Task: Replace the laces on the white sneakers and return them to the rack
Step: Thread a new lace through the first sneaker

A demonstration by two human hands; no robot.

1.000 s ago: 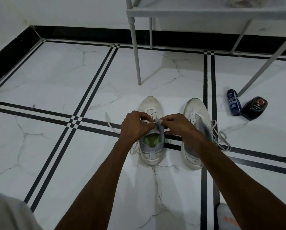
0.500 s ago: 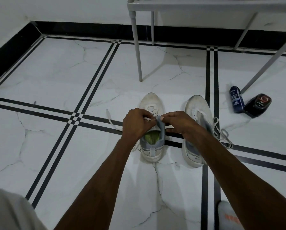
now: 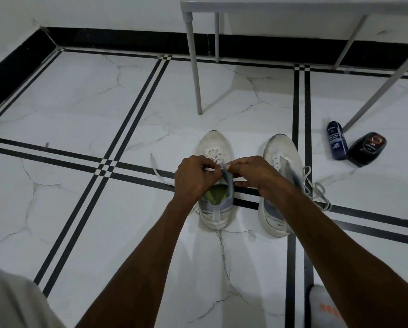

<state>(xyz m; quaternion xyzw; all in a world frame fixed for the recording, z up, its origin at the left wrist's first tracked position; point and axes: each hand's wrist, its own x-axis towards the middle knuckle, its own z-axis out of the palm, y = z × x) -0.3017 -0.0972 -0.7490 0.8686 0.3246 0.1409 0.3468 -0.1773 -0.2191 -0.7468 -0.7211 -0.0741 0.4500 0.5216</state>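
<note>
Two white sneakers stand side by side on the marble floor, toes pointing away from me. The left sneaker has a green insole and a white lace trailing out to its left. My left hand and my right hand meet over its tongue, and each pinches part of that lace near the eyelets. The right sneaker is partly hidden by my right forearm. A loose grey-white lace lies bunched on its right side.
A grey metal rack stands behind the sneakers, its legs reaching the floor at centre and right. A dark blue bottle and a black polish container lie on the floor to the right. Black skirting runs along the wall.
Both hands stay pinched on the lace over the left sneaker, with only small finger movement. The view has tilted slightly down and closer.
</note>
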